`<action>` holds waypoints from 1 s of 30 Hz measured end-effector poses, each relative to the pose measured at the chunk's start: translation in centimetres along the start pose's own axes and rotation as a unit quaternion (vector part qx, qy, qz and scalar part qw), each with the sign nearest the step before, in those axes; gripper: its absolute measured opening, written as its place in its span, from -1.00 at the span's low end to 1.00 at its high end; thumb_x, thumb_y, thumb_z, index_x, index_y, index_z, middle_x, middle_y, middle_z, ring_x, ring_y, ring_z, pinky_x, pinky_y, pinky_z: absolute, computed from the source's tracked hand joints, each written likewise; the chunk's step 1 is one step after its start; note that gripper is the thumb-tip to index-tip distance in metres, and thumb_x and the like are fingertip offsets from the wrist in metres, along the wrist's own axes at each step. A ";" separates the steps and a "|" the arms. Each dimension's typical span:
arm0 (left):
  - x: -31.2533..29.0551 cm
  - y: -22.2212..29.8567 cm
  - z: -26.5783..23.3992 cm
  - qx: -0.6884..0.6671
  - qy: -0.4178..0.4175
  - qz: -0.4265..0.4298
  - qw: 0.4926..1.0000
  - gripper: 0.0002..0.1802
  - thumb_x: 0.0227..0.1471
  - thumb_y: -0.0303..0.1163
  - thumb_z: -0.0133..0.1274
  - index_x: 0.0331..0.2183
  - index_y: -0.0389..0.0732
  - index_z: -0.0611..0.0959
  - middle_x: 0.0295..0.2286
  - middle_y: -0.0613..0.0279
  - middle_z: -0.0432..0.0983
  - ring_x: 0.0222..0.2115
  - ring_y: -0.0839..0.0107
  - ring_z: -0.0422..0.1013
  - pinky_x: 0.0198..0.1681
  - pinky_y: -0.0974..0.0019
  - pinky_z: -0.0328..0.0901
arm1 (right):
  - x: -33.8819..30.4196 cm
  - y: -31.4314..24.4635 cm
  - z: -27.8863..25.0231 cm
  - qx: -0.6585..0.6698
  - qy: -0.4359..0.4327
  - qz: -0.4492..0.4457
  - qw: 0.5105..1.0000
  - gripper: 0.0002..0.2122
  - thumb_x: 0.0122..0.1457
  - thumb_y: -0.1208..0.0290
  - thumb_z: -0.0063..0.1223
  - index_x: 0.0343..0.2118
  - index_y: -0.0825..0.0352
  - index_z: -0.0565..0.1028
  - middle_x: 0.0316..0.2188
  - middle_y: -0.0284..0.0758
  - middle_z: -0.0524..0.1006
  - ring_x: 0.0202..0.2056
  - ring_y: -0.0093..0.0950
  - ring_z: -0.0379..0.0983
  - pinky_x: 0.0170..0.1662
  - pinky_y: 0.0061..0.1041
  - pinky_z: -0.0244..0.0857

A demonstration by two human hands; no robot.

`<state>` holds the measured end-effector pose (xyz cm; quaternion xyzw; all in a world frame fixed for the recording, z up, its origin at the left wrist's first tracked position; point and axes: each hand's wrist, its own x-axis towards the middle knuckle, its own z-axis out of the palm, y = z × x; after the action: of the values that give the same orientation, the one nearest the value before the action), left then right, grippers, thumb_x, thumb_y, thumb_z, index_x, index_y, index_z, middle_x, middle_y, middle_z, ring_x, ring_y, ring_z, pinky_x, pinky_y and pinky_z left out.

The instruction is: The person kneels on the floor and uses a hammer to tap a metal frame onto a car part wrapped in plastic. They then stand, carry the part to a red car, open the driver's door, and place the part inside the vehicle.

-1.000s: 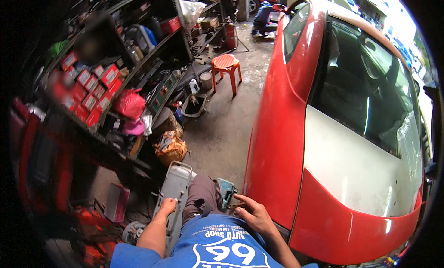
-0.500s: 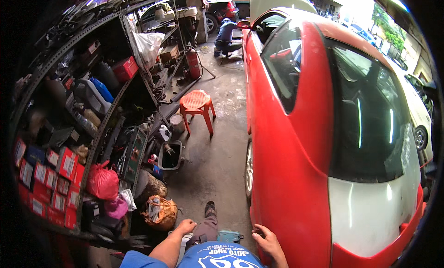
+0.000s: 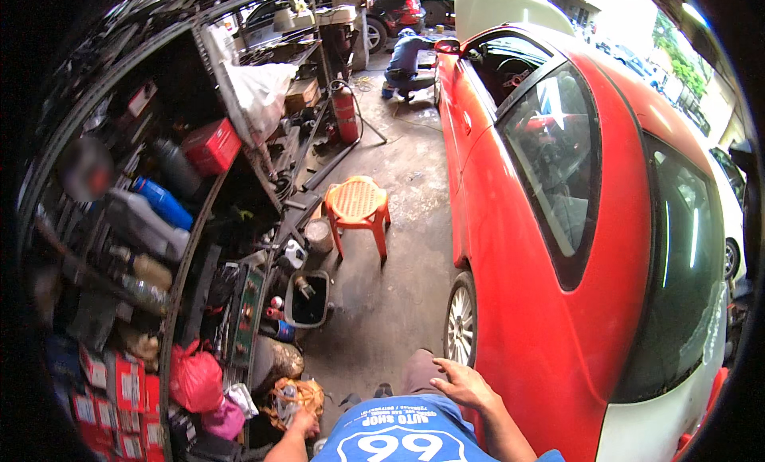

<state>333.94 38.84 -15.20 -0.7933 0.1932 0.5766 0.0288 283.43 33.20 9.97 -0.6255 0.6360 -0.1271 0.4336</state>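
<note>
My left hand (image 3: 301, 424) hangs low beside an orange plastic bag (image 3: 293, 400); its fingers blend into the bag, so I cannot tell whether they touch it or are curled. My right hand (image 3: 464, 384) is open in front of my body, fingers apart and nothing in them. It is held near the rear wheel (image 3: 460, 323) of a red car (image 3: 542, 303), apart from the bodywork as far as I can see. My legs and shoes show partly below my blue shirt (image 3: 390, 430).
On the left stands a metal shelf (image 3: 187, 279) crammed with parts, bottles and red boxes. Ahead are an orange stool (image 3: 356, 203), a tub of dark liquid (image 3: 307, 311) and a red cylinder (image 3: 344, 111). A person (image 3: 408, 64) crouches by the car's front.
I have moved forward along the car; the stool, tub and rear wheel appear nearer. My right hand has risen in front of me, and my left hand is now lower, by the orange bag.
</note>
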 end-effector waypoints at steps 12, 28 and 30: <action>7.1 42.1 6.1 0.085 -0.084 0.211 0.970 -0.68 0.21 -0.20 0.12 -0.39 -0.27 0.69 -0.54 0.17 0.61 -0.59 0.33 0.52 -0.50 0.18 0.40 | 24.6 4.9 -19.9 -0.043 0.005 0.014 0.999 -0.41 0.29 -0.02 0.06 0.23 0.32 0.41 0.08 -0.05 0.57 0.12 -0.11 0.50 0.17 -0.19 0.37; 18.7 77.7 8.8 0.409 -0.086 0.277 0.865 -0.51 0.28 -0.04 -0.06 -0.39 -0.24 0.74 -0.55 0.03 0.65 -0.61 0.22 0.56 -0.48 0.08 0.47 | 54.0 7.0 -43.6 0.104 0.108 0.020 0.988 -0.44 0.33 0.07 0.10 0.26 0.35 0.37 0.09 -0.02 0.55 0.12 -0.18 0.51 0.19 -0.22 0.37; 21.1 83.2 7.2 0.411 -0.093 0.222 0.879 -0.52 0.28 -0.05 -0.07 -0.37 -0.23 0.73 -0.56 0.04 0.64 -0.62 0.22 0.55 -0.52 0.07 0.45 | 56.9 7.8 -45.8 0.057 0.121 0.079 0.988 -0.44 0.32 0.07 0.11 0.25 0.35 0.39 0.10 -0.02 0.55 0.13 -0.20 0.51 0.19 -0.22 0.37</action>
<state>304.62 -41.87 -22.43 -0.5891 0.5806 0.5075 0.2414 254.52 -34.34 9.28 -0.5274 0.7230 -0.2037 0.3970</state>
